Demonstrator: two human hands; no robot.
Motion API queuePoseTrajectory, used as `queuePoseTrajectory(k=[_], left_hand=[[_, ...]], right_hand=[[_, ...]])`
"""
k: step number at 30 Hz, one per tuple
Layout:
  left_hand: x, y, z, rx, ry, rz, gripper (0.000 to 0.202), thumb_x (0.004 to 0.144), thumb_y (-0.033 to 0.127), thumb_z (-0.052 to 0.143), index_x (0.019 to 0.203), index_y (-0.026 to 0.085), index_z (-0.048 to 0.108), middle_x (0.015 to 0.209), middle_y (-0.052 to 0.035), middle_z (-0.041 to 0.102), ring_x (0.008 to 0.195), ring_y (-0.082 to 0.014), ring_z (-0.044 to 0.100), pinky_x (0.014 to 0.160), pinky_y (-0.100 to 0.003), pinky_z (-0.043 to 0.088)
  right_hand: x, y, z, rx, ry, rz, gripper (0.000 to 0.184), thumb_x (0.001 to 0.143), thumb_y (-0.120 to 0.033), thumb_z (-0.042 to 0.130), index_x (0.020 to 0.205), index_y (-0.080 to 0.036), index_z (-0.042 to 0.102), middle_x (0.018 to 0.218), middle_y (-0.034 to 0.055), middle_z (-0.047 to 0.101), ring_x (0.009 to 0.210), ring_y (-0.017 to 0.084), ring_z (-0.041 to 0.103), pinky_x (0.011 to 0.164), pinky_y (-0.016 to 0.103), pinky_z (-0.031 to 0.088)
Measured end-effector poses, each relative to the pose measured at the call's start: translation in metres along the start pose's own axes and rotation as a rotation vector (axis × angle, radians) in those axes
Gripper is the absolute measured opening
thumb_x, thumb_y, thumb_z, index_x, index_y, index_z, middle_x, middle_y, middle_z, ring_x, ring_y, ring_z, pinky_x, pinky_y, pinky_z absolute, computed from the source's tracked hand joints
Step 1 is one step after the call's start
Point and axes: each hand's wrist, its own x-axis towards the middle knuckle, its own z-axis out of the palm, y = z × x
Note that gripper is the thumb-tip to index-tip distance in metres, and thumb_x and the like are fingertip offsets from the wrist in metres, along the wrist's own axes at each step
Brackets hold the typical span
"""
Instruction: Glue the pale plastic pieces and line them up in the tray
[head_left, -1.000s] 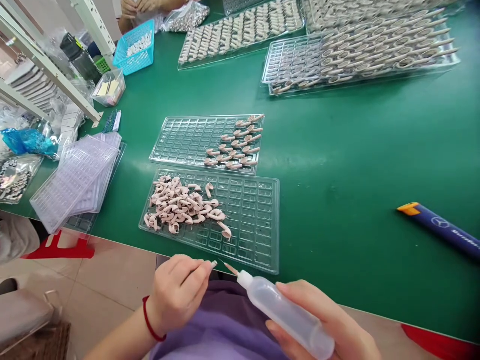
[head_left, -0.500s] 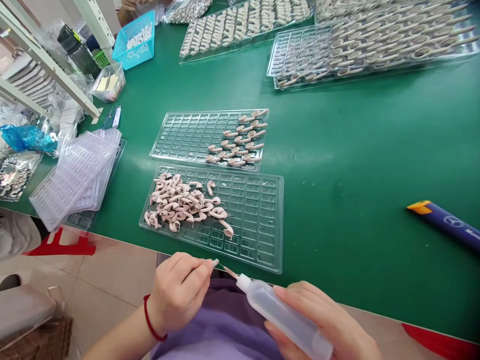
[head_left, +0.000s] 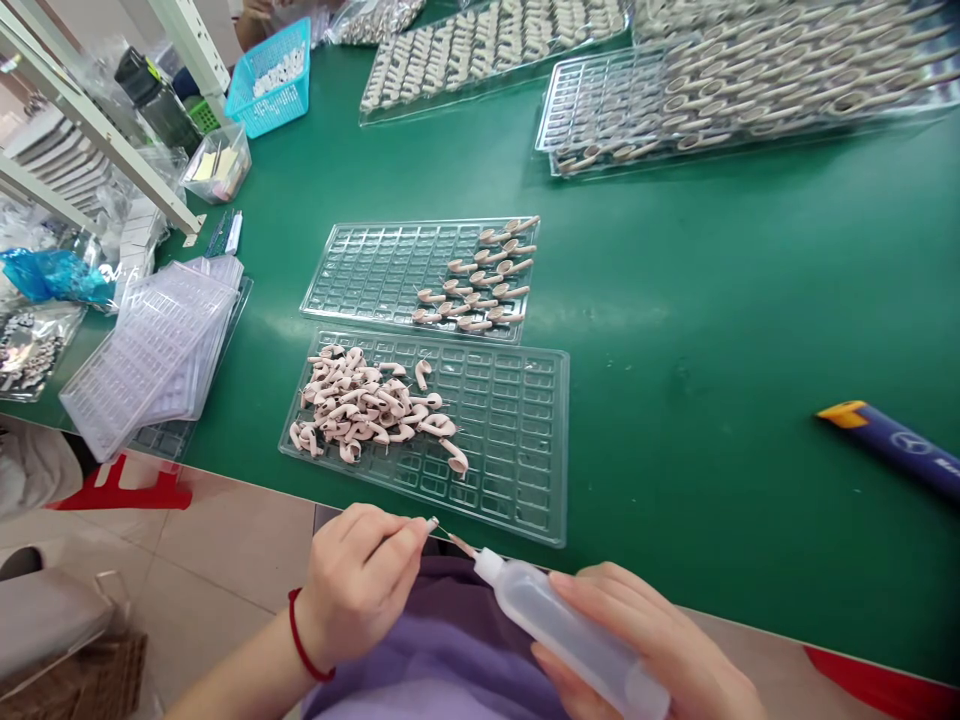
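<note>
Between its thumb and fingers my left hand (head_left: 364, 570) pinches an earbud shell (head_left: 430, 525); only its pale stem end shows. My right hand (head_left: 645, 640) is wrapped round a translucent squeeze bottle (head_left: 562, 620) with a white cap. The bottle's thin needle tip (head_left: 461, 544) points left at the stem end, very close to it; I cannot tell whether they touch. Just beyond my hands, a heap of pinkish earbud shells (head_left: 360, 405) lies on a clear plastic tray (head_left: 525, 450). Behind it, another clear tray (head_left: 375, 265) has shells set in rows at its right side.
Filled trays of shells (head_left: 495, 50) and stacked trays (head_left: 615, 110) stand at the back. A blue basket (head_left: 292, 105), a small clear box (head_left: 236, 170) and piled trays (head_left: 142, 350) are on the left. A dark blue tube with an orange tip (head_left: 892, 435) lies right. Another person's hand (head_left: 255, 15) is at the top.
Almost nothing differs. Both hands hold the same pose, with the bottle tip still at the stem end; the whole view has shifted very slightly.
</note>
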Motion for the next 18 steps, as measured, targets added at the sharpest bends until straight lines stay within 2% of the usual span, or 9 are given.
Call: queuePoseTrajectory(k=[3, 6, 8, 10, 12, 13, 15, 18], left_hand=[[0.0, 0.004, -0.002, -0.066, 0.028, -0.065, 0.026, 0.083, 0.001, 0.065, 0.105, 0.016, 0.067, 0.082, -0.005, 0.073, 0.072, -0.0148, 0.066, 0.065, -0.026, 0.056], [-0.003, 0.015, -0.004, -0.239, 0.048, -0.235, 0.023, 0.084, 0.005, 0.065, 0.1, 0.02, 0.07, 0.087, -0.0046, 0.075, 0.075, -0.0151, 0.069, 0.071, -0.026, 0.058], [-0.007, 0.024, -0.003, -0.42, -0.008, -0.467, 0.017, 0.084, 0.011, 0.067, 0.096, 0.02, 0.073, 0.088, -0.0053, 0.077, 0.077, -0.0167, 0.072, 0.073, -0.026, 0.059], [-0.012, 0.032, 0.001, -0.662, -0.112, -0.811, 0.009, 0.084, 0.021, 0.069, 0.09, 0.018, 0.075, 0.086, -0.007, 0.078, 0.076, -0.0185, 0.073, 0.071, -0.026, 0.059], [-0.016, 0.036, 0.008, -0.918, -0.18, -1.144, 0.017, 0.08, 0.032, 0.075, 0.085, 0.015, 0.076, 0.083, -0.0093, 0.079, 0.073, -0.0195, 0.074, 0.068, -0.027, 0.059], [-0.018, 0.036, 0.012, -1.03, -0.179, -1.257, 0.024, 0.077, 0.037, 0.078, 0.083, 0.014, 0.075, 0.081, -0.01, 0.078, 0.071, -0.0196, 0.073, 0.067, -0.027, 0.059], [-0.02, 0.036, 0.018, -1.187, -0.132, -1.37, 0.033, 0.07, 0.043, 0.083, 0.08, 0.013, 0.074, 0.077, -0.0097, 0.078, 0.067, -0.0186, 0.072, 0.064, -0.026, 0.057], [-0.019, 0.035, 0.024, -1.262, -0.067, -1.411, 0.037, 0.065, 0.045, 0.087, 0.075, 0.012, 0.073, 0.068, -0.0069, 0.076, 0.06, -0.0157, 0.069, 0.06, -0.023, 0.054]], right_hand=[[-0.007, -0.002, -0.002, 0.029, 0.017, 0.088, 0.059, 0.078, -0.001, 0.059, 0.133, -0.023, 0.05, 0.086, 0.0037, 0.067, 0.067, 0.015, 0.064, 0.056, 0.025, 0.054], [-0.013, -0.006, 0.002, 0.01, 0.077, 0.165, 0.054, 0.081, -0.005, 0.06, 0.131, -0.022, 0.05, 0.099, 0.0086, 0.068, 0.081, 0.019, 0.068, 0.065, 0.027, 0.058], [-0.013, -0.007, 0.01, 0.003, 0.081, 0.137, 0.051, 0.082, -0.007, 0.061, 0.13, -0.02, 0.05, 0.097, 0.0091, 0.069, 0.085, 0.021, 0.069, 0.07, 0.028, 0.059], [-0.009, -0.008, 0.02, -0.02, 0.082, 0.086, 0.05, 0.082, -0.007, 0.063, 0.129, -0.02, 0.052, 0.093, 0.0077, 0.068, 0.082, 0.02, 0.069, 0.069, 0.028, 0.059], [-0.004, -0.008, 0.029, -0.067, 0.11, 0.028, 0.048, 0.082, -0.005, 0.062, 0.126, -0.021, 0.054, 0.091, 0.0066, 0.068, 0.078, 0.018, 0.067, 0.066, 0.027, 0.058], [-0.001, -0.008, 0.033, -0.091, 0.129, 0.0, 0.046, 0.082, -0.003, 0.06, 0.124, -0.022, 0.056, 0.091, 0.0062, 0.068, 0.077, 0.017, 0.067, 0.066, 0.027, 0.058], [0.003, -0.007, 0.038, -0.133, 0.145, -0.049, 0.041, 0.083, -0.002, 0.057, 0.119, -0.022, 0.059, 0.09, 0.006, 0.068, 0.076, 0.017, 0.065, 0.067, 0.029, 0.057], [0.005, -0.005, 0.041, -0.193, 0.138, -0.084, 0.033, 0.084, -0.003, 0.055, 0.112, -0.02, 0.061, 0.089, 0.0064, 0.068, 0.08, 0.018, 0.064, 0.071, 0.031, 0.056]])
